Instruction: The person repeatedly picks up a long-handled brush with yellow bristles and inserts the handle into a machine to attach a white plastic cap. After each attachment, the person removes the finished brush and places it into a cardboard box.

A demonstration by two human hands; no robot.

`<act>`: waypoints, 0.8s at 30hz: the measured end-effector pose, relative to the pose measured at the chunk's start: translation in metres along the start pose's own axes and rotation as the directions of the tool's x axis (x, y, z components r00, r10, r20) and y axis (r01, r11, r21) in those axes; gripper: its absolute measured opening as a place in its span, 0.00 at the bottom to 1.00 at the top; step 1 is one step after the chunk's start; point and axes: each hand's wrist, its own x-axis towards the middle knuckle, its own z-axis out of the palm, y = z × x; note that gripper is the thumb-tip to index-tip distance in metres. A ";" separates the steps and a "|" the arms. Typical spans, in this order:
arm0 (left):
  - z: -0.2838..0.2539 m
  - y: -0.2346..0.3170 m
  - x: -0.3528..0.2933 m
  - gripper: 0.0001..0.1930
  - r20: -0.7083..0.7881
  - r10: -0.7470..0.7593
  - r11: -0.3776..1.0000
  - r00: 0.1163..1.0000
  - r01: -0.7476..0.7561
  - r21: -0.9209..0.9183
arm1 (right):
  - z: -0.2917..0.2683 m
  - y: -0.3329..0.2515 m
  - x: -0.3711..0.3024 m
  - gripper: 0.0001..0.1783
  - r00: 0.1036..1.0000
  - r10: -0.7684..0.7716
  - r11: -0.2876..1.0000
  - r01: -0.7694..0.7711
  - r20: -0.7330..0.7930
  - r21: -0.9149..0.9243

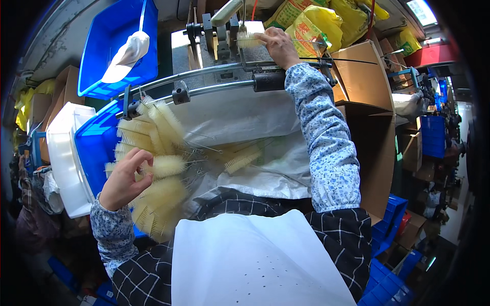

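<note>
My right hand reaches to the bench machine at the top and pinches a pale bristle brush by its right end. That brush lies sideways against the machine, and a thin wire runs out to the right past my hand. My left hand is at the left, its fingers and thumb curled round the left end of another cream bristle brush. More such brushes are heaped around it, their looped wire ends pointing right. Where my left fingertips meet the bristles is partly hidden.
Two metal rods cross in front of me. A blue bin with a white cloth stands upper left, above a white tub. White sheeting with loose brushes covers my lap. Right are a cardboard box and yellow bags.
</note>
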 end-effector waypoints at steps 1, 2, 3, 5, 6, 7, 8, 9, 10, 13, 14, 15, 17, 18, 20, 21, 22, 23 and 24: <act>-0.001 0.002 0.000 0.13 -0.004 0.006 1.000 1.000 -0.006 -0.011 | 0.000 0.000 0.000 0.16 1.000 0.014 1.000 -0.014 0.021 0.002; -0.003 0.005 0.001 0.13 -0.009 0.012 1.000 1.000 -0.012 -0.022 | 0.001 0.000 0.000 0.16 0.999 0.029 1.000 -0.029 0.041 0.003; -0.005 0.007 0.002 0.13 -0.011 0.023 0.999 1.000 -0.024 -0.035 | 0.001 0.001 0.000 0.16 0.997 0.031 0.999 -0.030 0.068 -0.016; -0.008 0.009 -0.002 0.13 -0.050 0.040 0.998 0.998 -0.042 -0.044 | 0.000 0.002 -0.001 0.18 0.992 0.039 0.998 -0.032 0.120 -0.056; -0.010 0.009 -0.004 0.13 -0.069 0.048 0.998 0.996 -0.051 -0.047 | -0.002 0.002 -0.001 0.19 0.991 0.051 0.997 -0.043 0.122 -0.071; -0.012 0.009 -0.007 0.13 -0.103 0.060 0.993 0.993 -0.070 -0.095 | -0.005 0.002 -0.002 0.20 0.990 0.064 0.995 -0.053 0.125 -0.086; -0.014 0.009 -0.009 0.13 -0.122 0.060 0.988 0.991 -0.076 -0.132 | -0.008 0.003 -0.004 0.21 0.989 0.076 0.993 -0.064 0.127 -0.102; -0.017 0.009 -0.013 0.14 -0.145 0.054 0.982 0.988 -0.079 -0.169 | -0.006 0.004 -0.006 0.21 0.999 0.032 0.993 -0.031 0.002 -0.114; -0.018 0.008 -0.018 0.14 -0.167 0.048 0.975 0.985 -0.083 -0.206 | -0.009 0.007 -0.011 0.21 0.996 0.079 0.982 -0.085 -0.048 -0.166; -0.023 0.007 -0.028 0.17 -0.195 0.069 0.945 0.978 -0.127 -0.301 | -0.027 0.010 -0.034 0.26 0.954 0.291 0.920 -0.298 -0.066 -0.255; -0.024 0.006 -0.029 0.18 -0.203 0.075 0.937 0.976 -0.139 -0.320 | -0.031 0.012 -0.039 0.26 0.942 0.333 0.916 -0.335 -0.048 -0.222; -0.025 0.005 -0.030 0.18 -0.201 0.061 0.927 0.978 -0.131 -0.352 | -0.034 0.013 -0.045 0.25 0.927 0.375 0.908 -0.373 -0.026 -0.190; -0.024 0.007 -0.028 0.18 -0.225 0.082 0.917 0.971 -0.161 -0.365 | -0.031 0.015 -0.050 0.24 0.914 0.402 0.907 -0.406 -0.055 -0.116; -0.024 0.008 -0.026 0.18 -0.239 0.090 0.913 0.967 -0.176 -0.369 | -0.028 0.015 -0.050 0.24 0.907 0.419 0.905 -0.421 -0.041 -0.057; -0.025 0.012 -0.021 0.18 -0.224 0.114 0.909 0.968 -0.193 -0.369 | -0.025 0.016 -0.048 0.23 0.895 0.447 0.893 -0.445 -0.008 0.062; -0.025 0.014 -0.021 0.17 -0.218 0.113 0.908 0.969 -0.190 -0.373 | -0.025 0.012 -0.046 0.22 0.890 0.456 0.886 -0.456 0.019 0.081; -0.025 0.016 -0.020 0.17 -0.212 0.111 0.907 0.971 -0.186 -0.378 | -0.027 0.008 -0.043 0.22 0.885 0.463 0.879 -0.465 0.047 0.101; -0.025 0.018 -0.019 0.17 -0.219 0.121 0.904 0.968 -0.198 -0.379 | -0.028 0.004 -0.040 0.22 0.880 0.468 0.872 -0.474 0.076 0.120; -0.026 0.019 -0.019 0.17 -0.216 0.127 0.905 0.968 -0.202 -0.373 | -0.028 0.000 -0.039 0.22 0.883 0.464 0.875 -0.469 0.067 0.122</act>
